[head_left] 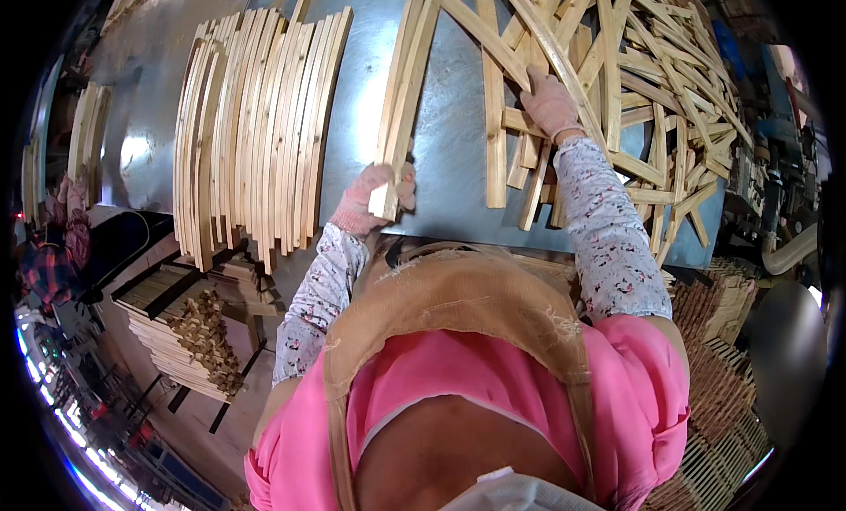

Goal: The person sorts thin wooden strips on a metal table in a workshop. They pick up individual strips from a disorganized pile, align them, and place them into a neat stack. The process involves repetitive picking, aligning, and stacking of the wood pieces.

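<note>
Near the table's front edge my left hand (374, 198), in a pale pink glove, is closed around the near ends of a few long wooden slats (407, 97). They lie together, pointing away from me. Over to the right, my gloved right hand (551, 106) reaches into a jumbled heap of slats (608, 35). Its fingers are closed on the near end of a slanting wooden slat (485, 37); the fingertips are partly hidden. Left of my left hand lies a row of slats (264, 114) set side by side.
Everything rests on a shiny metal table (352, 150). Below its front edge at left stands a stack of slats (189, 339) on a dark frame. More stacked wood (718, 361) is at my right. Another person (57, 255) works at the far left beside a smaller bundle (88, 128).
</note>
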The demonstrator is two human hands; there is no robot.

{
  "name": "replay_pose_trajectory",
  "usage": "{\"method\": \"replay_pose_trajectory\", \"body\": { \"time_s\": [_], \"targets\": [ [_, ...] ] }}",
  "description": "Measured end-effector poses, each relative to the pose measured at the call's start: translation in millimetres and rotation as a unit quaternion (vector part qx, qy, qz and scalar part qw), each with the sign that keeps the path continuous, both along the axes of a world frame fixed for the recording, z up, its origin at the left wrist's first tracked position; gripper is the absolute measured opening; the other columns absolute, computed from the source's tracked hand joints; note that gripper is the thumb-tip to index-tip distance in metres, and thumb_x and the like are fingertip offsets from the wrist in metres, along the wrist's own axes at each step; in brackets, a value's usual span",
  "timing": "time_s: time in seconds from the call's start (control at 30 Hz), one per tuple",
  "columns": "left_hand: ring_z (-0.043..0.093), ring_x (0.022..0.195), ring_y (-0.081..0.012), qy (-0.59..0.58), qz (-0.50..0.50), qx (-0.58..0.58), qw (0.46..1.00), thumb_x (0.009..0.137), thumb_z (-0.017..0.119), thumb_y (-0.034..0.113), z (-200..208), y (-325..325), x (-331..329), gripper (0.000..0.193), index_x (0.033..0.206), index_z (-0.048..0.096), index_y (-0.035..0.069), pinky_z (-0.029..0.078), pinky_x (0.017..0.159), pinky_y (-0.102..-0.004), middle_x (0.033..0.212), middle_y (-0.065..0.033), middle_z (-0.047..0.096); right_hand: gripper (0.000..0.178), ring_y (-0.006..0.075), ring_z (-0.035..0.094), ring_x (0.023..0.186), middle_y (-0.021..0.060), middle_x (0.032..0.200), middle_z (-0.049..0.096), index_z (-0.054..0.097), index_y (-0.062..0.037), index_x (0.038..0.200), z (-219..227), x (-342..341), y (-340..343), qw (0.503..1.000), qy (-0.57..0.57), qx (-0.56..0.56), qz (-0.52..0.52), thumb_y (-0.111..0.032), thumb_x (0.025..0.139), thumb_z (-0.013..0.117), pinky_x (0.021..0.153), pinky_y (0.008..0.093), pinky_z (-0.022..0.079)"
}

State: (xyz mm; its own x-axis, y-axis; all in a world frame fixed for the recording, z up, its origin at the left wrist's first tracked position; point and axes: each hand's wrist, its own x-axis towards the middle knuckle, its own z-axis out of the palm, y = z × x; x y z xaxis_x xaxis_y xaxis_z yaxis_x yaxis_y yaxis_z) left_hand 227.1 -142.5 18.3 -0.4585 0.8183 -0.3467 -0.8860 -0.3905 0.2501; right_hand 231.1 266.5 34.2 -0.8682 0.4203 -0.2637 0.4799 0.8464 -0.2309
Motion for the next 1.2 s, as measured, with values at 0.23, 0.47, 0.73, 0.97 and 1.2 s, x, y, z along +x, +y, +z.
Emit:
{"method": "replay_pose_trajectory", "body": {
  "time_s": [0.23,0.47,0.73,0.97,1.2],
  "targets": [
    [0.074,0.109,-0.0318,0.059,0.019,-0.147,0.987,0.098,0.082,0.041,-6,21,-1,0.067,0.141,0.055,-0.003,0.064,0.098,-0.0497,0.112,-0.0143,0.069,0.029,0.0265,0.079,0.098,0.0172,0.102,0.077,0.067,0.0013,0.119,18,-54,-120,0.918,0.051,-0.382,-0.096,-0.015,0.114,0.043,0.081,0.0380,0.068],
    [0.072,0.092,-0.0321,-0.040,0.010,-0.098,0.994,0.106,0.057,0.066,-44,21,11,0.078,0.140,0.058,-0.004,0.065,0.080,-0.0498,0.121,-0.0237,0.070,0.043,0.0457,0.072,0.111,0.0271,0.106,0.076,0.074,-0.0016,0.116,21,-37,-88,0.992,0.127,-0.009,-0.016,-0.039,0.096,0.066,0.099,0.0506,0.055],
    [0.074,0.094,-0.0338,0.033,-0.024,-0.140,0.989,0.096,0.077,0.056,-51,2,-8,0.071,0.138,0.058,0.002,0.066,0.080,-0.0524,0.114,-0.0201,0.071,0.061,0.0425,0.068,0.125,0.0251,0.133,0.071,0.063,-0.0127,0.147,9,32,42,0.986,-0.003,0.109,-0.123,-0.045,0.096,0.070,0.104,0.0513,0.054],
    [0.065,0.128,-0.0315,0.440,-0.160,-0.685,0.559,0.091,0.081,0.035,22,-27,9,0.077,0.155,0.047,0.008,0.052,0.110,-0.0505,0.139,-0.0203,0.065,0.054,0.0449,0.068,0.126,0.0321,0.131,0.070,0.060,-0.0044,0.140,-9,7,-17,0.980,0.010,0.021,-0.199,-0.035,0.097,0.072,0.109,0.0528,0.053],
    [0.027,0.160,-0.0423,0.538,-0.213,-0.782,0.232,0.094,0.073,0.052,-35,-117,59,0.095,0.169,0.033,0.010,0.018,0.133,-0.0569,0.171,-0.0213,0.032,0.045,0.0365,0.075,0.087,0.0253,0.103,0.073,0.065,0.0051,0.131,-69,28,-121,0.962,0.099,0.036,0.253,-0.033,0.112,0.050,0.086,0.0476,0.063]
  ]
}}
